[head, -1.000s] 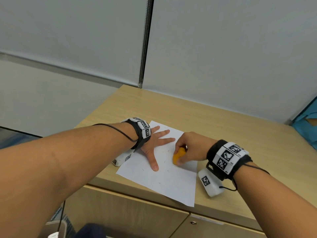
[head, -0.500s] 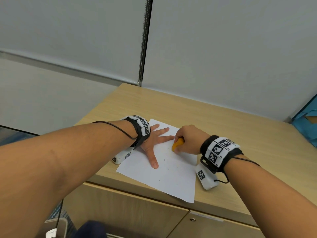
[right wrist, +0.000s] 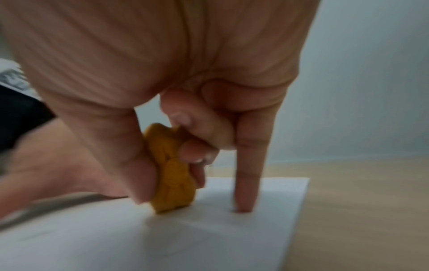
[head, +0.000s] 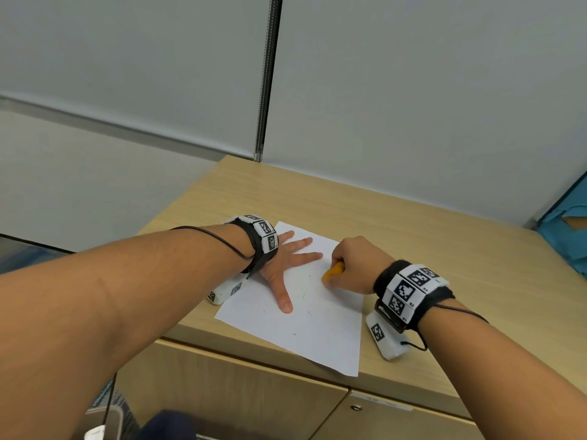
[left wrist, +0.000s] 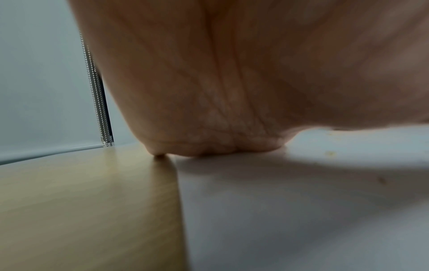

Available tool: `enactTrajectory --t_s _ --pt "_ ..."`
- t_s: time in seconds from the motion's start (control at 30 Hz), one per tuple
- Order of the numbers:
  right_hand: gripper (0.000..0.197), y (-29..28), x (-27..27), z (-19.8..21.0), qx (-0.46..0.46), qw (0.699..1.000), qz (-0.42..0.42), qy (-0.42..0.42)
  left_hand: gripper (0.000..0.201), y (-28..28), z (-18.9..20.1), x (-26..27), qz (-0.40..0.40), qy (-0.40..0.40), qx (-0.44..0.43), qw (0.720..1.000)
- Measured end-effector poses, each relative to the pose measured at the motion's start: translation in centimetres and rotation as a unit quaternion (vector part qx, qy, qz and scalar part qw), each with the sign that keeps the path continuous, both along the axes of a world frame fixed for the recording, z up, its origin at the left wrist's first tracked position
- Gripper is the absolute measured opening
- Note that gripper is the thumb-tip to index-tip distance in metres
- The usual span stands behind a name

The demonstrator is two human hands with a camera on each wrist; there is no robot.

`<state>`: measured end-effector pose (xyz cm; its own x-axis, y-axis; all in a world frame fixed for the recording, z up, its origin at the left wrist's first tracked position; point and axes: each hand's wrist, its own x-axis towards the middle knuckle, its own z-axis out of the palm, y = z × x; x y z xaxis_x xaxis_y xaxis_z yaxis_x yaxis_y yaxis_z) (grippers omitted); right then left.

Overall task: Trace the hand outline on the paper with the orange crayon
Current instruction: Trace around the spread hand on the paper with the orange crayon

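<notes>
A white paper (head: pixel 317 331) lies on the wooden cabinet top (head: pixel 444 249). My left hand (head: pixel 286 265) lies flat on it with fingers spread, thumb pointing toward me. My right hand (head: pixel 349 268) grips a chunky orange crayon (head: pixel 333 272) just right of the left index fingertip. In the right wrist view the crayon (right wrist: pixel 171 176) is pinched between thumb and curled fingers, its lower end on the paper (right wrist: pixel 162 238), while the little finger (right wrist: pixel 246 183) stands straight on the sheet. The left wrist view shows the palm (left wrist: pixel 232 82) pressed on the paper (left wrist: pixel 301 210). Only a few small marks show on the sheet.
The paper's near corner reaches the cabinet's front edge, with cabinet doors (head: pixel 254 392) below. Grey wall panels and a bead chain (head: pixel 266 90) stand behind. A blue object (head: pixel 568 236) sits at the far right edge of the top.
My right hand carried the crayon away from me toward the left index fingertip, then drew it back a little. The left hand stayed flat on the paper.
</notes>
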<state>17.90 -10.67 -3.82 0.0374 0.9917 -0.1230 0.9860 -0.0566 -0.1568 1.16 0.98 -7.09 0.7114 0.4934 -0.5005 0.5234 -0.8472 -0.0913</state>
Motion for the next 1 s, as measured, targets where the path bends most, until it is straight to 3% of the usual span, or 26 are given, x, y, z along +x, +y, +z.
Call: enactTrajectory --t_s 0.17,0.33,0.47,0.63,0.83,1.0 --pt "0.025 -1.3 -1.7 0.4 -0.050 0.996 0.080 -0.007 0.139 -0.1 0.2 0.0 -0.001 0.001 -0.007 1.000" --pt "0.032 -0.2 0.3 0.6 -0.013 1.000 0.002 -0.023 0.141 0.3 -0.1 0.0 0.003 -0.001 -0.008 1.000" --pt "0.024 -2.1 -2.2 0.4 -0.047 0.995 0.086 -0.034 0.138 0.0 0.2 0.0 -0.001 0.006 -0.007 1.000" --pt "0.028 -0.4 0.1 0.9 -0.025 0.999 -0.008 -0.027 0.139 0.1 0.2 0.0 0.003 0.000 -0.013 1.000" --pt "0.025 -1.3 -1.6 0.7 -0.070 0.996 0.057 -0.016 0.138 -0.1 0.2 -0.1 -0.001 -0.004 -0.001 1.000" --pt "0.034 0.6 1.4 0.8 -0.027 0.998 -0.036 -0.031 0.140 0.2 0.0 -0.1 0.002 -0.006 -0.010 1.000"
